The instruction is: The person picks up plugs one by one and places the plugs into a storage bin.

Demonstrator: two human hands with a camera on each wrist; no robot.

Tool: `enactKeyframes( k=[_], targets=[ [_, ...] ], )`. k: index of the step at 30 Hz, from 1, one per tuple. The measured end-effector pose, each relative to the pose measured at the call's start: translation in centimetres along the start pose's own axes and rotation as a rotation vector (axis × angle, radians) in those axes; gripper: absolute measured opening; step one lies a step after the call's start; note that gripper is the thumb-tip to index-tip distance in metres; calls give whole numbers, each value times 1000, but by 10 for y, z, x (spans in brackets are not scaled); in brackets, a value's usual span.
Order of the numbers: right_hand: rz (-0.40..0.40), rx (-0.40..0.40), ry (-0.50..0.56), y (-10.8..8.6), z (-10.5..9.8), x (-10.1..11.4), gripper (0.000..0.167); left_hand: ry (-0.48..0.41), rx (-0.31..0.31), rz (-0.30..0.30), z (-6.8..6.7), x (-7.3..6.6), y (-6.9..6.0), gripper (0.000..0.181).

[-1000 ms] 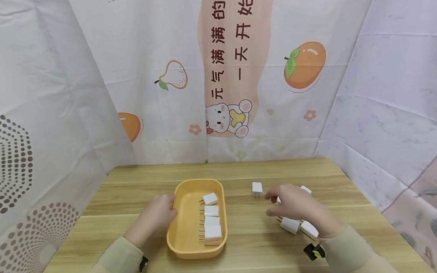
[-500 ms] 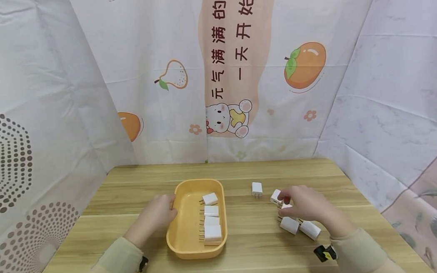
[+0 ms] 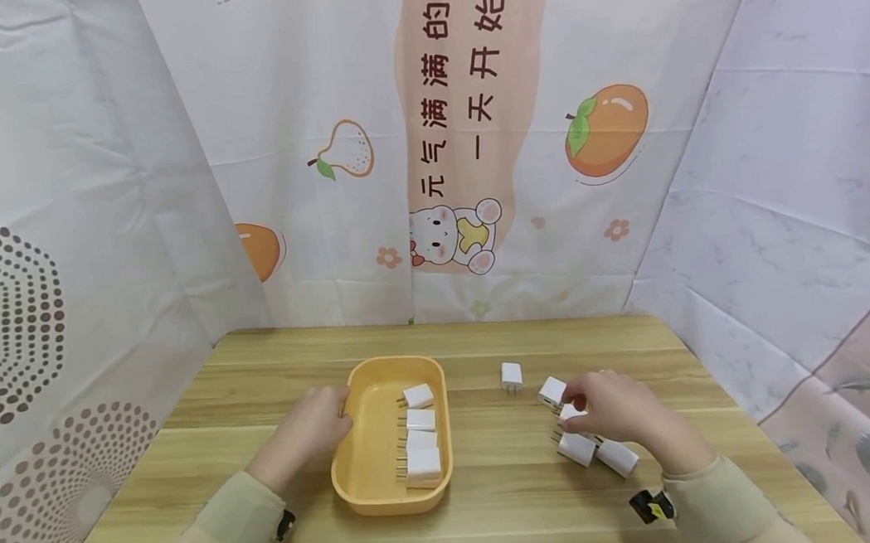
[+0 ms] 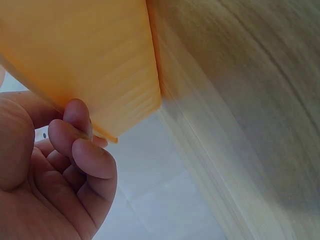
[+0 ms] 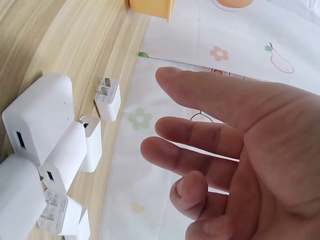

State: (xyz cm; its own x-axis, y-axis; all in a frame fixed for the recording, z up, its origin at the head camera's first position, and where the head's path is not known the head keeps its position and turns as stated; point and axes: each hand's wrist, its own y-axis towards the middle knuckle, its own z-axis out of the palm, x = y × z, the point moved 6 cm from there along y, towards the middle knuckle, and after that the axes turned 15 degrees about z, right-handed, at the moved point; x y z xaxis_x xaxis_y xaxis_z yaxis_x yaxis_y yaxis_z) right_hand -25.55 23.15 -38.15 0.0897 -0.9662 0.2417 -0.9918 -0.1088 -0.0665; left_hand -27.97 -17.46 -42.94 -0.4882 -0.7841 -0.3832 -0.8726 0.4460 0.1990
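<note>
The head camera looks forward and down; the closer wrist views, seemingly, share the yellow tray (image 3: 367, 450) topmost.

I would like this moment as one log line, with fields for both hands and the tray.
left hand: grips rim of tray | right hand: near loose white plugs, holding nothing | tray: more white plugs inside

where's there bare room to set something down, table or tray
The table has a bare patch between the tray and the loose chargers. Inside the tray, the left part of the floor is bare, beside the row of chargers near its right wall. It is crowded around the right grip, where most loose chargers lie close together.
</note>
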Motion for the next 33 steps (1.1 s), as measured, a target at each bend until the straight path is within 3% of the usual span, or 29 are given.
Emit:
enactKeyframes(
  k=[10,18,33],
  targets=[
    [-4,3,-67,-1,10,-6,24,5,-5,-2,0,1,-1,40],
    [66,38,-78,0,25,-15,26,-6,-6,-2,0,0,-1,44],
    [98,30,-94,-1,44,-24,34,0,-7,-9,-1,-2,-1,48]
  ],
)
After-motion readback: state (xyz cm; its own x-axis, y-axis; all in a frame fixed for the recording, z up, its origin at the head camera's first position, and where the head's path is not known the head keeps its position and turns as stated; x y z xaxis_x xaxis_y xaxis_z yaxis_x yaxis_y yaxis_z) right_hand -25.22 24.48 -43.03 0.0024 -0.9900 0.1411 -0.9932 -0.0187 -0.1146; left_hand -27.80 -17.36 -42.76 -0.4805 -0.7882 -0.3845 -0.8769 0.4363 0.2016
